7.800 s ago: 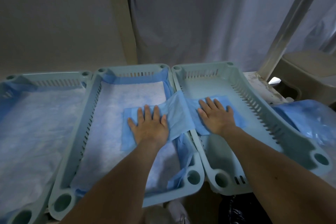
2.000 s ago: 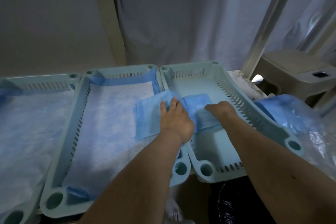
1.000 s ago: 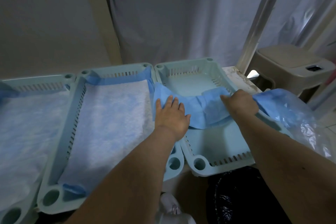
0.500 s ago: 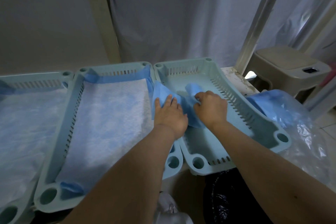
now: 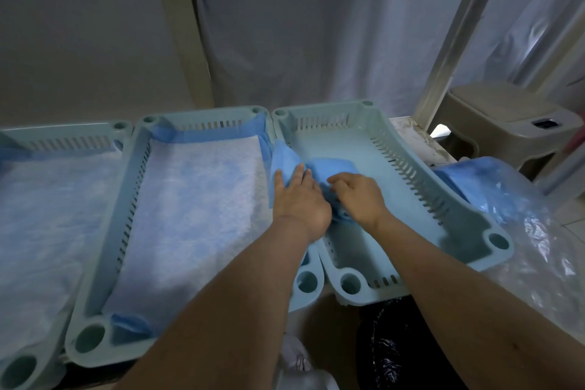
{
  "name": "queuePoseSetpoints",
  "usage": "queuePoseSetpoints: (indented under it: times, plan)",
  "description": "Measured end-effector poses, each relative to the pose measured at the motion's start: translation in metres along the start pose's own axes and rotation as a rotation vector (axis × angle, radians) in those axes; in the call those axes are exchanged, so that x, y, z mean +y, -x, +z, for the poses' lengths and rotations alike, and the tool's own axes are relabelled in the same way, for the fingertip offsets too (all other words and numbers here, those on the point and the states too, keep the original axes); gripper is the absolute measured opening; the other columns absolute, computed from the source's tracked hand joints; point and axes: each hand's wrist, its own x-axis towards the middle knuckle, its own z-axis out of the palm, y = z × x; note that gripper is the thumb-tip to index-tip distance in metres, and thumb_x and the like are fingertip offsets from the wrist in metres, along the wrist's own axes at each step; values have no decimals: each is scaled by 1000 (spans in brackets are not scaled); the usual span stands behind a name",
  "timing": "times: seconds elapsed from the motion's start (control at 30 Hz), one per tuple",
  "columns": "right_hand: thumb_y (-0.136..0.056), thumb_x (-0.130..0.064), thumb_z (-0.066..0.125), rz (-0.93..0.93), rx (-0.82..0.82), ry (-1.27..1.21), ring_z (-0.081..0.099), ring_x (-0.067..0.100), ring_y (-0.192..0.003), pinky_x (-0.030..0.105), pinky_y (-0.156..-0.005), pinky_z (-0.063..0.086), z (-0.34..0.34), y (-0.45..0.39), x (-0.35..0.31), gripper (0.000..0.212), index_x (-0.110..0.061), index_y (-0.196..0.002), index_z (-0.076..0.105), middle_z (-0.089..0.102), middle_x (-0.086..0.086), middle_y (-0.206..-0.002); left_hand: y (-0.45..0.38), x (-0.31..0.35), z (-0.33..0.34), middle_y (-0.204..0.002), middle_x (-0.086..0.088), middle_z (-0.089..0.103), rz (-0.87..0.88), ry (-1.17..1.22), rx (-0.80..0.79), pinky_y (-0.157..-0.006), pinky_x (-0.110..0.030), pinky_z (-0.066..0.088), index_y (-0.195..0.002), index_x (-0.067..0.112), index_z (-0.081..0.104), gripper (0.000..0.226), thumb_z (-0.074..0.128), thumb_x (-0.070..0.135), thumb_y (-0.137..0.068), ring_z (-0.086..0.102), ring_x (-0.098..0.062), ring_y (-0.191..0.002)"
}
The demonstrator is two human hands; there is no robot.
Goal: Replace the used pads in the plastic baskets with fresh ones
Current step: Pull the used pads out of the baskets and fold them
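So we're unfolding a fresh blue pad (image 5: pixel 329 168) in the right-hand basket (image 5: pixel 421 174), the only one of the three with a bare floor; the middle basket (image 5: pixel 126 199) and the left basket (image 5: pixel 63 139) are already lined. The pad is sitting folded and bunched against the basket's left wall, about halfway along, with one flap climbing up over that rim. Our left hand (image 5: pixel 299 199) is lying flat with straight fingers, pinning that flap down. Our right hand (image 5: pixel 359 196) is curling its fingers into the bunched folds, seemingly pinching a layer. We're guessing this stuff is super light, floppy and a bit slick on the plastic-backed side, so it's going to slide and crumple rather than hold shape. Best bet is probably grabbing a free edge or corner and pulling toward the right wall while the flat hand is anchoring the other side.
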Motion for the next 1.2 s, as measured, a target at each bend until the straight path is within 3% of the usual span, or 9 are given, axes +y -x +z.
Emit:
queuePoseSetpoints:
  times: [0.1, 0.17, 0.27, 0.4, 0.6, 0.77, 0.87, 1.07, 1.2]
  plan:
    - [-99, -19, 37, -44, 152, 102, 49, 24, -123, 35, -102, 39, -9, -12, 1, 37, -19, -128, 58, 56, 2, -135, -1, -1, 2, -160, -3, 4, 9, -6, 9, -116, -55, -5, -151, 11, 16, 57, 26, 31, -99, -10, -18, -147]
    - [-103, -34, 25, -127, -51, 349, 27, 22, -140, 41, -111, 27, -5, -19, 0, 44, -30, -145, 35, 30, -4, -154, -1, -1, 1, -160, -3, 5, 10, 5, 16, -116, -55, -5, -151, 11, 16, 58, 27, 32, -98, -10, -18, -147]
    - [-101, -48, 12, -116, -327, 551, -6, 19, -147, 54, -115, 5, 14, -24, 6, 51, -39, -150, 2, -4, -9, -160, 1, 1, -2, -160, -3, 4, 16, 7, 9, -116, -54, -6, -152, 13, 14, 59, 29, 31, -98, -11, -18, -147]
    - [-97, -55, 27, -44, -365, 702, -15, 23, -146, 59, -113, 3, 26, -29, 13, 67, -39, -149, -12, -16, -6, -159, -1, 1, -1, -160, -2, 7, 33, 6, 18, -115, -54, -7, -149, 17, 25, 54, 31, 29, -97, -10, -18, -147]
    - [-99, -52, 21, -24, -377, 574, -11, 21, -147, 57, -114, 5, 25, -31, 13, 59, -38, -150, -5, -12, -6, -159, 0, 0, 1, -160, -2, 8, 17, 12, 28, -116, -54, -6, -150, 14, 22, 55, 27, 30, -98, -9, -18, -147]
    - [-98, -40, 37, 332, 174, 121, 30, 33, -137, 47, -107, 30, -3, -27, 11, 52, -14, -144, 34, 33, 14, -149, -1, -2, 1, -160, -3, 3, 22, -4, 7, -116, -54, -8, -152, 11, 15, 57, 22, 31, -99, -10, -19, -147]
    - [-91, -40, 49, 639, 73, 42, 47, 35, -122, 42, -96, 39, -14, -27, 16, 58, -6, -137, 38, 46, 15, -137, -1, -2, 1, -160, -3, 2, 26, -29, -4, -115, -54, -7, -152, 11, 13, 57, 21, 31, -99, -11, -19, -147]
    - [-89, -24, 58, 635, -71, -62, 51, 29, -85, 32, -73, 42, -20, -28, 16, 34, -1, -113, 56, 54, 12, -96, 0, -1, 2, -160, -4, 2, 24, -61, 26, -115, -54, -8, -152, 10, 12, 58, 20, 33, -100, -10, -20, -147]
    - [-93, -18, 51, 615, 8, -59, 57, 35, -108, 36, -82, 45, -34, -28, 18, 33, 0, -120, 56, 59, 19, -118, -1, 0, 3, -160, -5, -1, 20, -74, 46, -115, -55, -7, -152, 11, 10, 57, 15, 36, -101, -12, -21, -147]
